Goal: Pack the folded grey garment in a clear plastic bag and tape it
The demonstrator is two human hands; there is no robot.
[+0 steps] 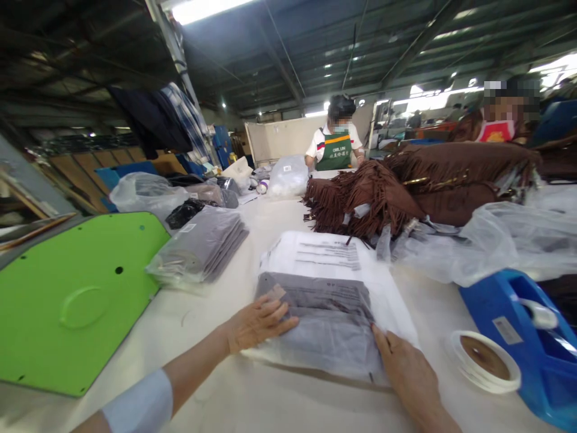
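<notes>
A: Item one, hands?

B: Left hand [259,323]: forearm in from 7 o'clock, palm down, fingers lightly spread and laid flat on the near left corner of the bagged grey garment [322,322]. Holding nothing, only pressing. Right hand [408,373]: in from 5 o'clock, palm down, fingers together and flat, tips touching the bag's near right corner.

A: Item two, the garment's place?

B: Centre of the white table [216,397], between the two hands, running from the fingertips toward 12 o'clock. The bag's clear flap [331,252] lies open at its far end.

A: Writing?

B: Printed lines on the flap, too small to read. Small white label on the stack of bagged grey garments [198,249] at 10 o'clock, unreadable. Green apron [334,155] on the person at 12 o'clock carries white lettering, not legible.

A: Other stock?

B: Green panel [76,300] at 9 o'clock; brown fringed bags [406,189] at 1 o'clock; blue tape dispenser [518,337] and tape roll [484,359] at 3 o'clock.
</notes>
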